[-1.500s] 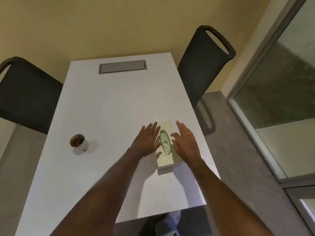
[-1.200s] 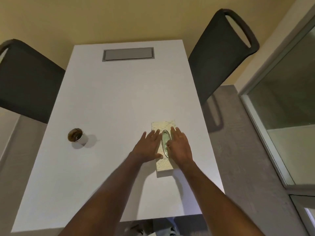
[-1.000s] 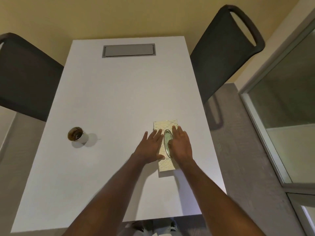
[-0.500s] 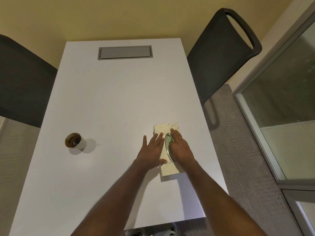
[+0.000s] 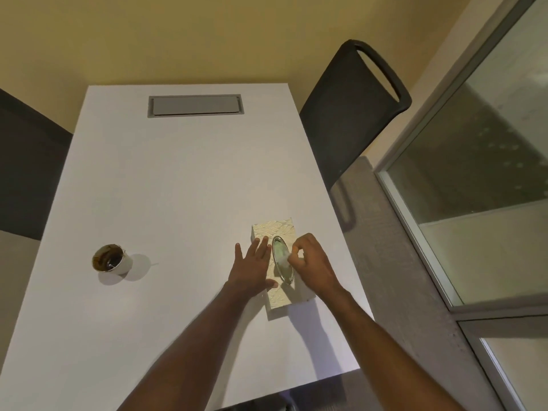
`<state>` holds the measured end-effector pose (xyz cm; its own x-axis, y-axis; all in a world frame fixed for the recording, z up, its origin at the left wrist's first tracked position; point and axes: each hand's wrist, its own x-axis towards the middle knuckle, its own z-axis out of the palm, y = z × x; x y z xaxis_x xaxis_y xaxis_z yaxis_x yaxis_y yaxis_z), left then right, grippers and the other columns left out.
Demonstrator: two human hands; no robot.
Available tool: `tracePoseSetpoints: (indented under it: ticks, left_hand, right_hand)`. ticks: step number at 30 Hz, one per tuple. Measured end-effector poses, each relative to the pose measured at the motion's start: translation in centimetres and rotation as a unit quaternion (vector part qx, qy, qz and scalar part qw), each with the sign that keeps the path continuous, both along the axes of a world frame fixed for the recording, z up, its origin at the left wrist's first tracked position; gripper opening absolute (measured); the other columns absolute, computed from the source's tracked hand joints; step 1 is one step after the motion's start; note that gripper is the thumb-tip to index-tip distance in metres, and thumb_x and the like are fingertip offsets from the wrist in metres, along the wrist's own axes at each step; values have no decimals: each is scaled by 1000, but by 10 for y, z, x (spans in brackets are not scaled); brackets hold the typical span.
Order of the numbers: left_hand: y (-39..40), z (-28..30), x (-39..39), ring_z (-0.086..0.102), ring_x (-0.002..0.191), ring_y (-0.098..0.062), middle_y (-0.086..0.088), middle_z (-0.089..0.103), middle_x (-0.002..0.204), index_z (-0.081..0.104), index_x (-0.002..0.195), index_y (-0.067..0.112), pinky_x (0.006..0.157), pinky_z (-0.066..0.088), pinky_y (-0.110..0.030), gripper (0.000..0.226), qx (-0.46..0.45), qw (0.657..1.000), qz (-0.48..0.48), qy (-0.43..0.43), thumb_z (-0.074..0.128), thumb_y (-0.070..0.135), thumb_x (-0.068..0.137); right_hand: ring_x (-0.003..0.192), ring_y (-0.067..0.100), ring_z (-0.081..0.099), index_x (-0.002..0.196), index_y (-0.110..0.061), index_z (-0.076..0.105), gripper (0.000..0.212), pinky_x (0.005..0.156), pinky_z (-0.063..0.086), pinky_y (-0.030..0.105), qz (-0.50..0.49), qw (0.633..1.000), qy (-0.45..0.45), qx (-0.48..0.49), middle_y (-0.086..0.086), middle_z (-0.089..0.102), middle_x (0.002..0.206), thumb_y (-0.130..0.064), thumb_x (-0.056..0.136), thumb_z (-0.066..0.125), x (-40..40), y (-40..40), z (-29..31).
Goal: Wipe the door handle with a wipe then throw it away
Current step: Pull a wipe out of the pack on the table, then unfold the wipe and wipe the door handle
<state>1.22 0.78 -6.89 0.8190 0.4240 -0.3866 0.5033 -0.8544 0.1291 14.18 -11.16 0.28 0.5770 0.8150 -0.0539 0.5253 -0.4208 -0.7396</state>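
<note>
A cream, leaf-patterned wipe box [image 5: 274, 231] lies on the white table [image 5: 178, 188], near its right edge. An oval silver-rimmed opening [image 5: 281, 264] sits in the box's top. My left hand [image 5: 253, 266] lies flat with fingers spread, pressing on the box's left side. My right hand [image 5: 310, 262] is over the right side of the box, thumb and fingers pinched on a bit of white wipe [image 5: 287, 256] at the opening. No door handle is in view.
A small cup [image 5: 110, 260] with dark contents stands at the table's left. A grey cable hatch [image 5: 195, 105] is set into the far end. Dark chairs stand at the right [image 5: 353, 114] and left [image 5: 26, 173]. A glass door or partition [image 5: 474, 173] runs along the right.
Both hands came down onto the box. The left stayed flat on it. The right lifted its flat fingers and curled them into a pinch at the opening, where a bit of white wipe now shows.
</note>
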Motion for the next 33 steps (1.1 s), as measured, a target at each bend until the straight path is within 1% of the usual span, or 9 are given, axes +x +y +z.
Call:
tracePoseSetpoints:
  ticks: [4,6,11,13,16,19,23,26,33]
  left_hand:
    - [-4,21,-2,4,159,-29,-8,3,173,12,162,15,124,10,-61,90,-28,999,13,-19,57,55,96]
    - [-7,41,-4,20,156,-26,-6,22,169,26,160,17,125,19,-52,72,-138,980,84,-118,56,45,100]
    - [-29,120,-2,74,101,-22,-15,74,114,71,116,12,103,50,-44,28,-529,719,280,-354,46,20,107]
    - [-41,156,2,77,95,-23,-8,78,104,73,110,19,94,55,-41,34,-598,664,253,-370,42,32,108]
    - [-59,191,21,74,106,-21,2,78,109,75,113,24,91,60,-34,42,-592,701,191,-349,42,47,103]
    - [-89,219,44,77,87,-33,-15,79,92,76,99,0,78,64,-46,49,-439,880,124,-131,62,47,95]
    - [-114,235,62,72,81,-10,15,73,82,72,88,24,80,62,-29,15,-498,748,73,-432,74,39,89]
    - [-146,246,79,71,83,3,31,71,78,67,87,33,66,56,-12,5,-493,727,45,-475,69,34,91]
    - [-244,271,132,66,80,-5,19,69,83,67,89,28,67,58,-22,19,-474,688,-17,-550,62,14,100]
  right_hand:
    - [91,29,61,85,-2,59,8,80,57,44,-67,979,161,100,13,59,95,-6,88,53,-5,-11,47]
    - [90,28,65,85,-1,60,13,76,62,41,-82,955,244,151,14,61,94,-4,90,49,-3,-19,74]
    - [87,19,69,80,-6,62,16,70,58,30,-81,913,298,265,9,66,95,-11,87,48,-2,-48,131]
    - [86,20,68,75,-18,63,13,69,56,29,-79,906,299,289,9,68,95,-17,82,52,-4,-62,149]
    - [83,18,66,75,-20,59,7,67,55,28,-70,898,292,321,8,67,93,-24,77,54,-6,-86,170]
    - [79,19,65,75,-19,57,6,64,55,28,-85,895,269,345,7,67,91,-24,78,54,-7,-116,186]
    - [76,20,59,71,-19,56,12,64,51,28,-133,899,215,359,8,66,88,-12,80,51,-8,-172,202]
    - [80,21,62,69,-12,57,8,75,58,38,-180,905,171,345,10,66,89,-12,75,53,-10,-230,207]
    - [103,26,66,66,-20,58,12,85,50,37,-266,944,138,135,13,71,101,-12,75,56,-1,-355,202]
